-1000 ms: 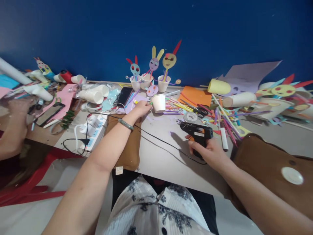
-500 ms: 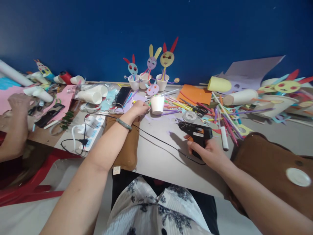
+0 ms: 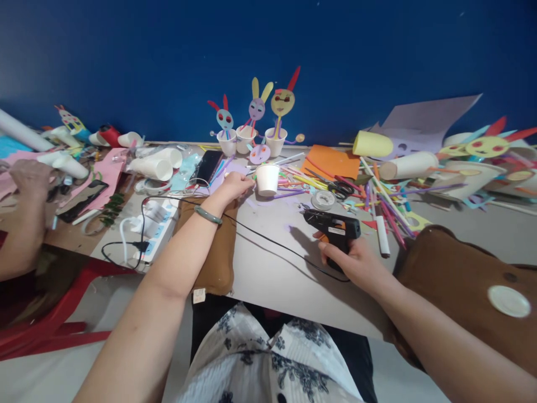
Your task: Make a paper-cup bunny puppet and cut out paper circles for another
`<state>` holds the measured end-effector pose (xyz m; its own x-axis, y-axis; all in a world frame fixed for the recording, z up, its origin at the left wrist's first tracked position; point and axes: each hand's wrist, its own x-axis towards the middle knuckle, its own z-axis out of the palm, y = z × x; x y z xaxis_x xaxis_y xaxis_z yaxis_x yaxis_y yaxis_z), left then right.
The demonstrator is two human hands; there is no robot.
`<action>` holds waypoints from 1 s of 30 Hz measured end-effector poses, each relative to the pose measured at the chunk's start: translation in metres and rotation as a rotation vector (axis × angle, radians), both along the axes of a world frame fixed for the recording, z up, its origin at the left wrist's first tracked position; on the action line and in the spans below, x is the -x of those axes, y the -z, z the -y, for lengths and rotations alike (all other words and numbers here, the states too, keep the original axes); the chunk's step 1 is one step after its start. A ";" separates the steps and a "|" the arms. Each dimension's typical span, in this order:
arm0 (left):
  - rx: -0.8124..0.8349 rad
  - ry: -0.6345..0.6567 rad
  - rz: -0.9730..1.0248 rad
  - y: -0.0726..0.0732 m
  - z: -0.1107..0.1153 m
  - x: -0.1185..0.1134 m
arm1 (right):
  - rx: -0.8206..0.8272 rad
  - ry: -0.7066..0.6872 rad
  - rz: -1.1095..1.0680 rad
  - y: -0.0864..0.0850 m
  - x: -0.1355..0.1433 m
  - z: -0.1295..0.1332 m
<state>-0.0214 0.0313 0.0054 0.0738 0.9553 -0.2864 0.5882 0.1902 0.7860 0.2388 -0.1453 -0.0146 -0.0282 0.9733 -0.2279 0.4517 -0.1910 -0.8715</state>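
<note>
My right hand [image 3: 350,254] grips a black hot glue gun [image 3: 332,226] by its handle, with the nozzle pointing left above the table. My left hand [image 3: 235,187] is closed in a pinch just left of a white paper cup [image 3: 267,180]; what its fingers hold is too small to make out. Behind that cup shows a purple paper face [image 3: 260,154]. Farther back, three paper rabbit-like figures stand in white cups: one with a blue face [image 3: 225,118], one purple [image 3: 257,109], one yellow [image 3: 282,102].
The glue gun's cord runs left over a brown pouch [image 3: 216,252] towards a power strip [image 3: 161,229]. Scissors [image 3: 342,190], a tape roll [image 3: 323,200] and coloured sticks lie right of the cup. A brown bag [image 3: 457,285] sits at right. Another person's hand [image 3: 31,173] is at far left.
The yellow-faced figure's left red ear stood upright before; now only a small red bit shows there. Both my hands keep nearly the same pose, and the view has shifted slightly.
</note>
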 end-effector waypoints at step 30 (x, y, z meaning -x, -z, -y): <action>-0.437 1.102 -0.294 -0.006 0.059 -0.016 | 0.112 -0.194 0.399 -0.003 -0.007 -0.007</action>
